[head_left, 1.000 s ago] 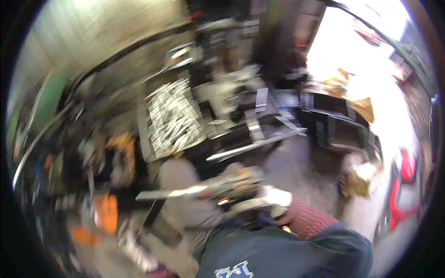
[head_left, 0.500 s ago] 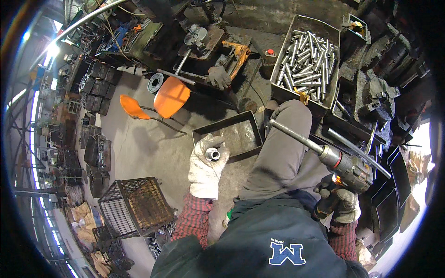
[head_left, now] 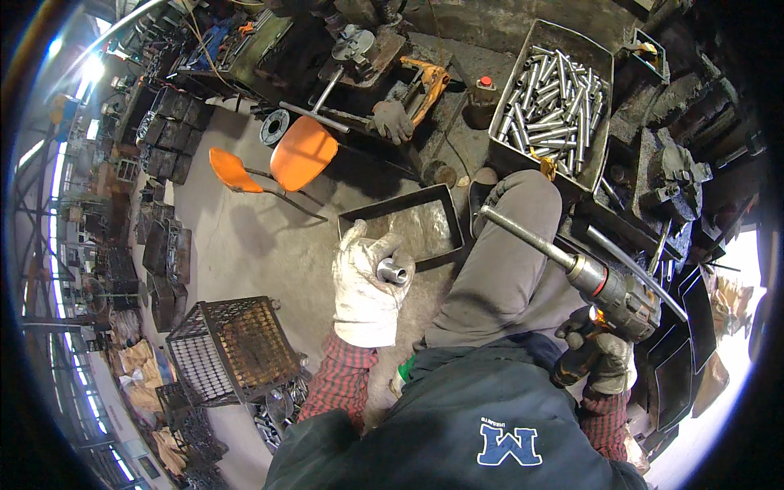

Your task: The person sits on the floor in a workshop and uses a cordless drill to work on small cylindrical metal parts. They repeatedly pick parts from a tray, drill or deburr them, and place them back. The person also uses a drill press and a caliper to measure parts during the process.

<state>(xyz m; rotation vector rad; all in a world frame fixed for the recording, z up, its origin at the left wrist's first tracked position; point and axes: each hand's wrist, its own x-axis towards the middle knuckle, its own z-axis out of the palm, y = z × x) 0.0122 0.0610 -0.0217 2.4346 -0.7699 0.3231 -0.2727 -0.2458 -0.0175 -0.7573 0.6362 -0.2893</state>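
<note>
A white work glove covers my left hand point(head_left: 369, 286), whose fingers wrap round a short shiny metal tube point(head_left: 393, 272) with its open end showing. In my gloved right hand point(head_left: 600, 355) is the grip of a cordless drill point(head_left: 621, 302), its work light glowing. A long metal rod point(head_left: 527, 237) sticks out of the drill's chuck, pointing up and left across my right knee. Just beyond my left hand, a shallow dark metal tray point(head_left: 420, 224) sits on the floor. The tube and the rod's tip are apart.
A deep metal bin point(head_left: 498, 131) full of steel tubes stands far right. An orange chair point(head_left: 304, 155), a bench with a vise point(head_left: 354, 49) and a dark glove point(head_left: 392, 122) are beyond the tray. A wire crate point(head_left: 237, 351) stands at left; a metal bar point(head_left: 637, 273) lies beside the drill.
My left hand has moved slightly right and turned, so the tube now tips toward the right and shows more of its side. The drill stays nearly in place; the view has shifted a little.
</note>
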